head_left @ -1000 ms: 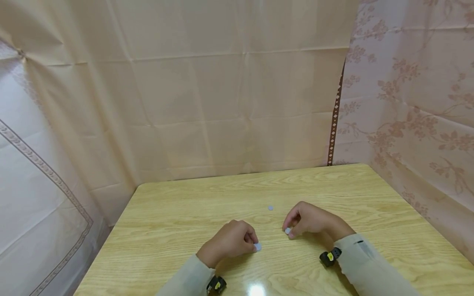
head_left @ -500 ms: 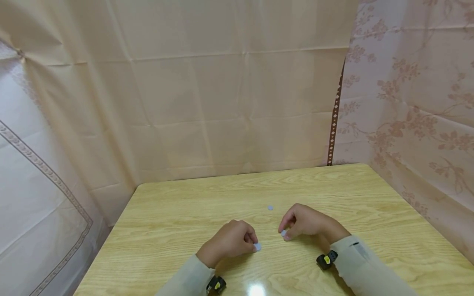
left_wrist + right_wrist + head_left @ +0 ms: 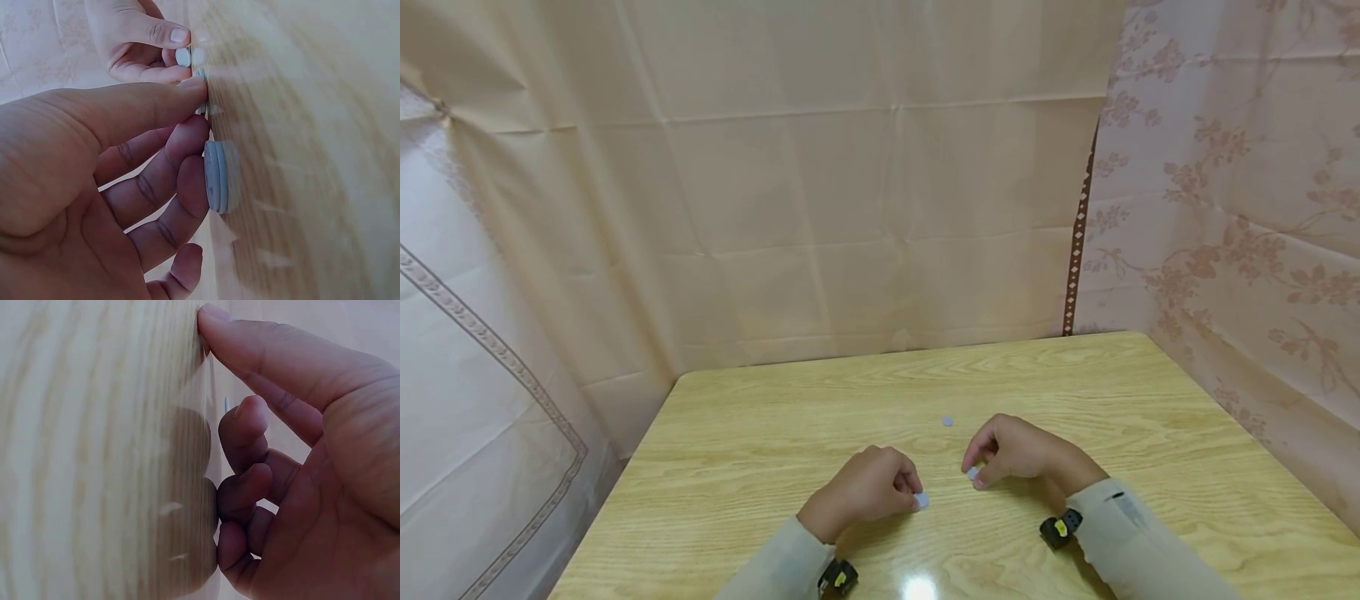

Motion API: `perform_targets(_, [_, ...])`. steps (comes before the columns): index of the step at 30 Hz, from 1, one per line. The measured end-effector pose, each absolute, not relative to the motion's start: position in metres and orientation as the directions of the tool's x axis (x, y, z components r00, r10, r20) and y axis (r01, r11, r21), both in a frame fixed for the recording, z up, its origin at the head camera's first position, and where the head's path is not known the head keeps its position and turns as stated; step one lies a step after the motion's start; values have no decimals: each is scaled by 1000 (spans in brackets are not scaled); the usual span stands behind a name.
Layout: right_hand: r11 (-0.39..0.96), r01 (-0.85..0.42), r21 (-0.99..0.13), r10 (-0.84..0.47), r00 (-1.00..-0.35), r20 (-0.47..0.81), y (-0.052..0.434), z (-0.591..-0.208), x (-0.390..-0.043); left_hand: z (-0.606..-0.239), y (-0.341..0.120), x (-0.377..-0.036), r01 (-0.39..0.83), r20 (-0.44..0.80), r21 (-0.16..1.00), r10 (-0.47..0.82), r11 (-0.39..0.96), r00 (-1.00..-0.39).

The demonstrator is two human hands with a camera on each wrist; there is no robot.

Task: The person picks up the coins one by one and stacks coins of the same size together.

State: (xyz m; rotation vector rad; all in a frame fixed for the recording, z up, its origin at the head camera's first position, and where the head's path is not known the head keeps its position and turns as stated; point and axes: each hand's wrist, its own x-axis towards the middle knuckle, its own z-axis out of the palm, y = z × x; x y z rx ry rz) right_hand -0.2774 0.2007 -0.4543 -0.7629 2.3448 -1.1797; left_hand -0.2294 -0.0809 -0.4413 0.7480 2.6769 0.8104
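Left hand [image 3: 865,490]: we pinch a small stack of discs [image 3: 217,176] against the table [image 3: 1150,417].
Right hand [image 3: 1018,450]: we pinch one disc [image 3: 973,473], fingers curled.
Next: likely calls for bringing it onto the stack.

The head camera looks forward and down over the counter [image 3: 820,400]; both wrist cameras sit close above its surface, sharing it.

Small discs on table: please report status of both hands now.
Left hand touches a pale disc on the table. Right hand pinches a second disc. Third disc lies apart, nothing blocking.
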Motion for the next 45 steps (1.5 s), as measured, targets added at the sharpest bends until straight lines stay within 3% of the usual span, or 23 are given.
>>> perform_targets(45, [500,-285,-818,-639,-759,-126,201,-453,-275,-441,-80,-228,406,-74,567,536,716,-841])
